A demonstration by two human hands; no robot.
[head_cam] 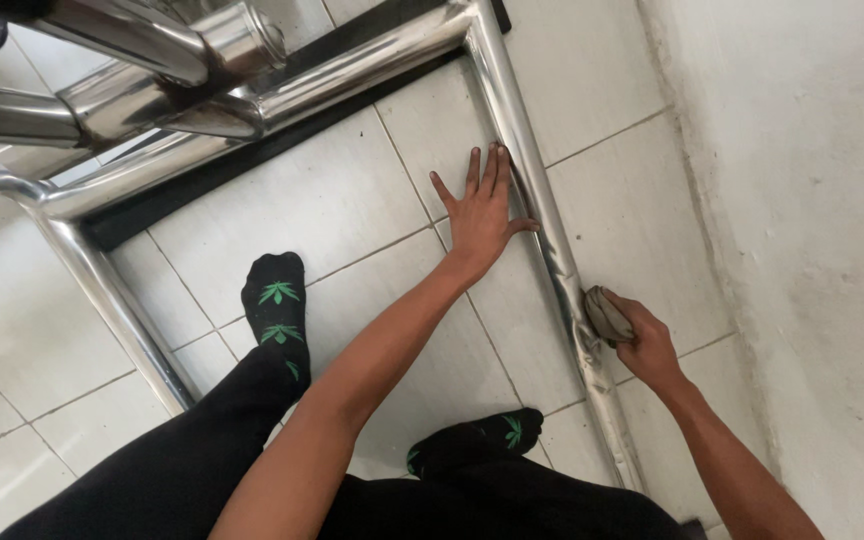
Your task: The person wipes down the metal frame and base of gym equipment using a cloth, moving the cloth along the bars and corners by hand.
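Two hands worked the chrome tube [542, 215]: left hand [482, 205] lay flat, fingers spread, bracing it farther along; right hand [642, 345] gripped a grey cloth [607, 315] pressed against it nearer. Mid-wipe, I judged; more rubbing along the tube seemed due.

Head view, steeply down, close

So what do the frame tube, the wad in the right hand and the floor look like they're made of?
Frame tube: polished metal, probably stainless or chromed steel, given its mirror-like reflections.
Wad in the right hand: soft, crumpled grey-brown material, likely a cloth.
Floor: pale glazed tiles, apparently ceramic, with visible grout lines and a slight sheen.
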